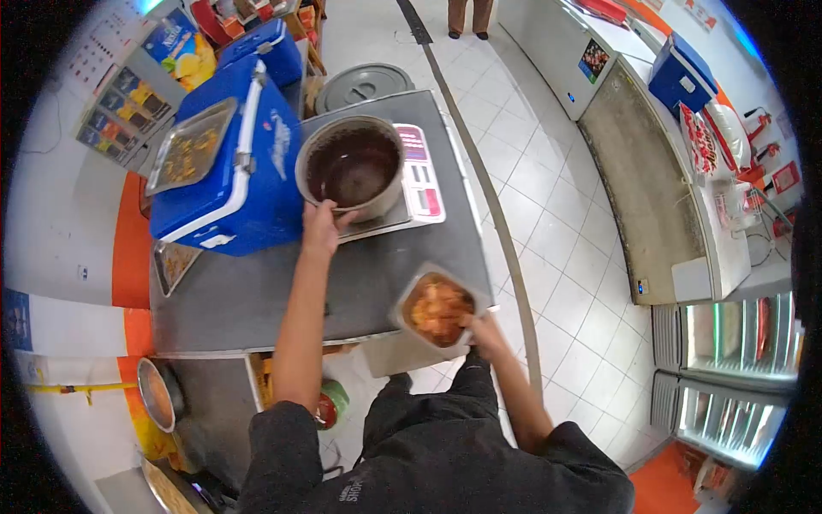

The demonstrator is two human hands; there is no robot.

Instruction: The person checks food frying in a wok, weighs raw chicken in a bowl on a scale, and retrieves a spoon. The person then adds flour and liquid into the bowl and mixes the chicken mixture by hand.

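My left hand (322, 228) grips the near rim of a large metal pot (377, 204), thumb and fingers closed over the edge. The pot's inside is dark brown, and it sits on a weighing scale (425, 202) with a white and pink panel. In my right hand (486, 336) is a square plastic container (406, 295), held by its near right side above the table's front right edge. Orange-red food pieces (438, 310) fill it, slightly blurred. The two vessels are apart.
A blue cooler (278, 171) with a metal tray (224, 111) on top stands left of the pot on the grey table (381, 283). A round grey lid (364, 86) lies behind. A person's legs (469, 15) show at the far end of the tiled aisle.
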